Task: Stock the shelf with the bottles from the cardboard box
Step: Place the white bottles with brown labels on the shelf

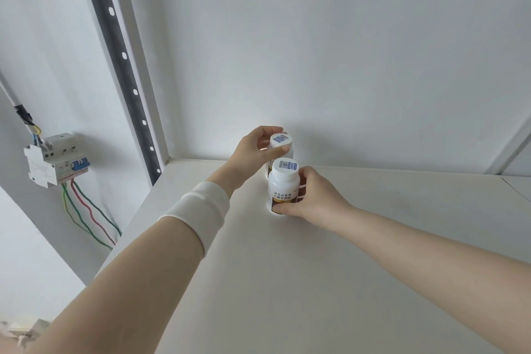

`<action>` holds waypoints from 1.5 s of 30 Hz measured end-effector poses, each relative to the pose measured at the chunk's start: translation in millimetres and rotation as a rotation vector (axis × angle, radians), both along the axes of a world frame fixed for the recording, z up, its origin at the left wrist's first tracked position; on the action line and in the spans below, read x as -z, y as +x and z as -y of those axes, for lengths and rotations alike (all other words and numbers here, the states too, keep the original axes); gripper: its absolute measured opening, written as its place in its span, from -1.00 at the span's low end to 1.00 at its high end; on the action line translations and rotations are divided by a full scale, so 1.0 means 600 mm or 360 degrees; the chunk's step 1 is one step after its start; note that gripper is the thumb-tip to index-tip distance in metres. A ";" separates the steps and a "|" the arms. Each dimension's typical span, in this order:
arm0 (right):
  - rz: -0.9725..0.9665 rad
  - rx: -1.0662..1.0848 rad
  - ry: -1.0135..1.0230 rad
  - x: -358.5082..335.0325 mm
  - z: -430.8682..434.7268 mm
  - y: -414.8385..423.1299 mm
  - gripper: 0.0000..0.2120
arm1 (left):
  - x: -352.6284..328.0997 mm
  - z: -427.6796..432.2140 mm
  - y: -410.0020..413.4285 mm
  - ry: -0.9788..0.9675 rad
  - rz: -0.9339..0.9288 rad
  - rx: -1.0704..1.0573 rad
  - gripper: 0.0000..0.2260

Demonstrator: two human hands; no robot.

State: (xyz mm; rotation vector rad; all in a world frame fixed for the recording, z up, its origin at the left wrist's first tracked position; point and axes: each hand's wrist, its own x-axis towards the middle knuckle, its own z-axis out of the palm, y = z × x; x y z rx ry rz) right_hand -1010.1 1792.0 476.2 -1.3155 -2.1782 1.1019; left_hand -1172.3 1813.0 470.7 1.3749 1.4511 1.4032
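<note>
Here, both bottles are stood upright on the shelf (316, 282), one just behind the other. The rear bottle (281, 140) is gripped at its cap by the left hand (257, 148), the front bottle (283, 185) at its body by the right hand (314, 201), each from its own side

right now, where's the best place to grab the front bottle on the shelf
The front bottle is probably best gripped round its straight body below the cap, from the right, as the right hand does. It stands upright on the shelf; the rear bottle is close behind and the left hand holds that one's cap, crowding the back and left.
</note>
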 end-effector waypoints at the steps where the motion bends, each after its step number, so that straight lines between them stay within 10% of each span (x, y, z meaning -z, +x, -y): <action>1: 0.0000 0.0000 -0.0007 -0.003 0.001 0.001 -0.40 | -0.004 0.003 0.000 -0.0002 -0.0013 0.0006 -0.65; 8: 0.0235 -0.0031 0.0180 -0.053 0.019 0.038 -0.19 | -0.068 0.051 -0.011 -0.0026 -0.0392 -0.0053 -0.61; 26: 0.0813 -0.0235 0.1308 -0.171 0.367 0.181 -0.52 | -0.199 0.537 0.168 -0.0531 -0.2921 -0.0820 -0.66; 45: 0.0846 -0.1095 0.1467 0.032 0.800 -0.093 -0.55 | 0.029 1.078 0.000 -0.1351 -0.2617 -0.0962 -0.75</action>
